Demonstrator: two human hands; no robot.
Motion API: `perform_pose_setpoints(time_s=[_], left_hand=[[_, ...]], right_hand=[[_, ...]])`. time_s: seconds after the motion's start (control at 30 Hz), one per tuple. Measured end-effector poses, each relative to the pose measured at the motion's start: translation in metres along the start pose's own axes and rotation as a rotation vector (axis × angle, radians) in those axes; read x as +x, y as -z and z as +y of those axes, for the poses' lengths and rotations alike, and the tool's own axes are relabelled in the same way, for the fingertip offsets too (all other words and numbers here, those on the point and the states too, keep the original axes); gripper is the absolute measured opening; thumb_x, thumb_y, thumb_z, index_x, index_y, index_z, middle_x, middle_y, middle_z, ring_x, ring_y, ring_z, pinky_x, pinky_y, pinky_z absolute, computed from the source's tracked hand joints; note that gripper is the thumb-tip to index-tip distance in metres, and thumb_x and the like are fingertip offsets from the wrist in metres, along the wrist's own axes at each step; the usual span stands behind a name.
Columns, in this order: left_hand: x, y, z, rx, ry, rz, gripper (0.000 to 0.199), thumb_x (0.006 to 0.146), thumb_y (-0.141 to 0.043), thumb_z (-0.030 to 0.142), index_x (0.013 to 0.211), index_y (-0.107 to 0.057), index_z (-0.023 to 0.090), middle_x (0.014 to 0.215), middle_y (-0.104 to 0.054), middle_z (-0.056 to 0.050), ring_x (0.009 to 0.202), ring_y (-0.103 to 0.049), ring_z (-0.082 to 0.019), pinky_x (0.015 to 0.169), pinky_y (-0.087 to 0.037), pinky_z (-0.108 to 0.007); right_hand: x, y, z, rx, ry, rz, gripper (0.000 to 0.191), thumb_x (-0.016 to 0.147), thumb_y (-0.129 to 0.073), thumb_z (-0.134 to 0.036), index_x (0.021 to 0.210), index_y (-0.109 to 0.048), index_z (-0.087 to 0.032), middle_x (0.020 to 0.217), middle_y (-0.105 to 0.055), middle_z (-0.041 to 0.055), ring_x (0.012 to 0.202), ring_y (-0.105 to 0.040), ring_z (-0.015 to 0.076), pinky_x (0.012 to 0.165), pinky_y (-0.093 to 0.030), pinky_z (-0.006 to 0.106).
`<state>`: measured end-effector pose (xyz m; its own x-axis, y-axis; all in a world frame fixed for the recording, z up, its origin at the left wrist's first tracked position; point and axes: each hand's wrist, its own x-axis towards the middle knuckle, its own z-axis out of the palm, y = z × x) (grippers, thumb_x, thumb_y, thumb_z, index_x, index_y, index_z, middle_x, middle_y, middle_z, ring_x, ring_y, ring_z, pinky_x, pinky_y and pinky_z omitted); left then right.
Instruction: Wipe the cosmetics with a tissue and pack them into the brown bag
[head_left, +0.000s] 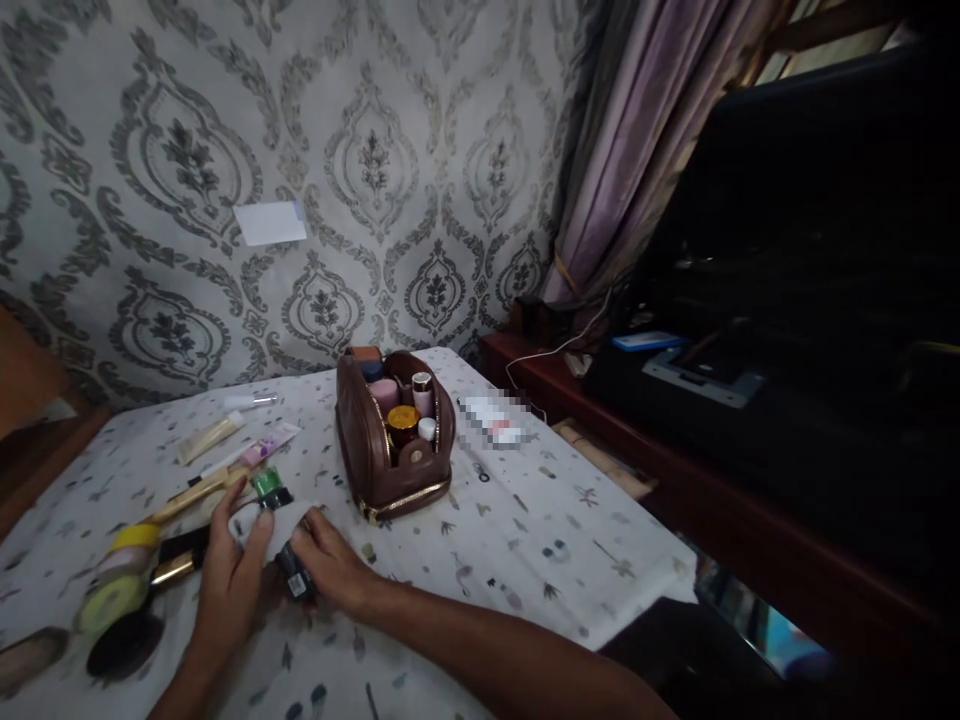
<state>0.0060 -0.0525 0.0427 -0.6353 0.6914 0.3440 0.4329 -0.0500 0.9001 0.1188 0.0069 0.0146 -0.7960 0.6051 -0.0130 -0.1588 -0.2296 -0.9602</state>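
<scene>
Head view. Right hand [326,560]: we had it closed on a dark item [298,580] over the near left of the table [540,560]. Left hand [227,575]: half curled, just beside it; we could not tell what, if anything, it gripped. Green item [266,484]: near our left fingertips. Bag [405,488]: brown, open-topped, holding jars [403,424], beyond our right hand. Tubes [210,438]: beyond our left hand.

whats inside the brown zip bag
The open bag shows an amber-lidded jar, a silver-capped bottle, a small white cap, a pink container and something dark blue. Its walls and these items hide the bottom.
</scene>
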Motion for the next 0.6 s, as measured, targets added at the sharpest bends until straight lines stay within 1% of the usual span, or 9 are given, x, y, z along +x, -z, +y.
perform_pose_setpoints(time_s=[0.03, 0.07, 0.1, 0.17, 0.23, 0.3, 0.4, 0.47, 0.6], left_hand=[[0.003, 0.001, 0.0, 0.006, -0.009, 0.011, 0.062, 0.086, -0.057, 0.053, 0.137, -0.049, 0.02, 0.136, -0.058, -0.012, 0.126, -0.053, -0.03, 0.112, -0.037, -0.047], [0.005, 0.003, 0.0, 0.013, -0.014, 0.024, 0.06, 0.086, -0.055, 0.054, 0.135, -0.051, 0.02, 0.138, -0.056, -0.012, 0.132, -0.048, -0.031, 0.116, -0.03, -0.049], [0.008, 0.004, 0.001, 0.021, -0.016, 0.041, 0.058, 0.086, -0.055, 0.055, 0.132, -0.052, 0.02, 0.139, -0.055, -0.012, 0.135, -0.045, -0.031, 0.118, -0.027, -0.048], [0.012, 0.007, 0.003, 0.007, 0.005, 0.079, 0.056, 0.085, -0.056, 0.056, 0.127, -0.056, 0.02, 0.131, -0.06, -0.01, 0.131, -0.049, -0.031, 0.116, -0.03, -0.048], [0.015, 0.01, 0.005, -0.042, 0.081, 0.09, 0.056, 0.083, -0.058, 0.056, 0.126, -0.057, 0.021, 0.114, -0.068, -0.008, 0.118, -0.058, -0.03, 0.109, -0.039, -0.048], [0.016, 0.013, 0.008, -0.071, 0.121, 0.099, 0.054, 0.08, -0.061, 0.056, 0.122, -0.059, 0.021, 0.103, -0.07, -0.005, 0.107, -0.063, -0.028, 0.103, -0.044, -0.046], [0.018, 0.018, 0.008, -0.035, 0.043, 0.141, 0.043, 0.077, -0.064, 0.054, 0.104, -0.066, 0.021, 0.104, -0.068, -0.005, 0.105, -0.061, -0.027, 0.102, -0.042, -0.043], [0.019, 0.022, 0.007, 0.006, 0.0, 0.148, 0.036, 0.075, -0.065, 0.052, 0.092, -0.067, 0.02, 0.1, -0.067, -0.005, 0.101, -0.06, -0.027, 0.099, -0.042, -0.041], [0.021, 0.026, 0.007, 0.082, 0.02, 0.143, 0.032, 0.071, -0.064, 0.052, 0.083, -0.065, 0.022, 0.083, -0.065, -0.001, 0.081, -0.059, -0.023, 0.079, -0.045, -0.035]], right_hand=[[-0.001, 0.001, 0.0, -0.022, 0.0, -0.016, 0.059, 0.085, -0.051, -0.071, 0.119, -0.048, -0.023, 0.072, -0.054, -0.0037, 0.047, -0.053, 0.0097, 0.035, -0.037, 0.017], [-0.003, 0.001, -0.001, -0.045, -0.005, -0.032, 0.059, 0.086, -0.05, -0.071, 0.12, -0.047, -0.023, 0.072, -0.054, -0.0038, 0.048, -0.053, 0.0098, 0.036, -0.038, 0.017], [-0.005, 0.002, -0.003, -0.071, -0.011, -0.043, 0.059, 0.087, -0.049, -0.07, 0.121, -0.047, -0.023, 0.072, -0.054, -0.0038, 0.048, -0.053, 0.0097, 0.037, -0.038, 0.017], [-0.008, 0.002, -0.005, -0.135, -0.024, -0.053, 0.057, 0.088, -0.048, -0.069, 0.121, -0.049, -0.022, 0.072, -0.054, -0.0035, 0.048, -0.052, 0.0092, 0.039, -0.039, 0.017], [-0.01, 0.001, -0.007, -0.192, -0.015, -0.053, 0.056, 0.088, -0.05, -0.068, 0.119, -0.053, -0.022, 0.074, -0.053, -0.0033, 0.049, -0.05, 0.0086, 0.042, -0.04, 0.018], [-0.011, 0.001, -0.007, -0.213, -0.001, -0.059, 0.055, 0.087, -0.051, -0.069, 0.117, -0.056, -0.022, 0.074, -0.053, -0.0035, 0.05, -0.048, 0.0078, 0.044, -0.041, 0.018], [-0.012, 0.002, -0.006, -0.202, 0.001, -0.079, 0.06, 0.084, -0.05, -0.073, 0.116, -0.057, -0.022, 0.073, -0.054, -0.0034, 0.049, -0.049, 0.008, 0.044, -0.04, 0.018], [-0.013, 0.003, -0.007, -0.194, -0.013, -0.103, 0.065, 0.082, -0.049, -0.077, 0.117, -0.057, -0.022, 0.071, -0.055, -0.0032, 0.048, -0.051, 0.0092, 0.042, -0.039, 0.018], [-0.015, 0.004, -0.009, -0.181, -0.03, -0.157, 0.07, 0.081, -0.047, -0.079, 0.12, -0.056, -0.022, 0.07, -0.054, -0.0032, 0.048, -0.051, 0.0095, 0.043, -0.038, 0.019]])
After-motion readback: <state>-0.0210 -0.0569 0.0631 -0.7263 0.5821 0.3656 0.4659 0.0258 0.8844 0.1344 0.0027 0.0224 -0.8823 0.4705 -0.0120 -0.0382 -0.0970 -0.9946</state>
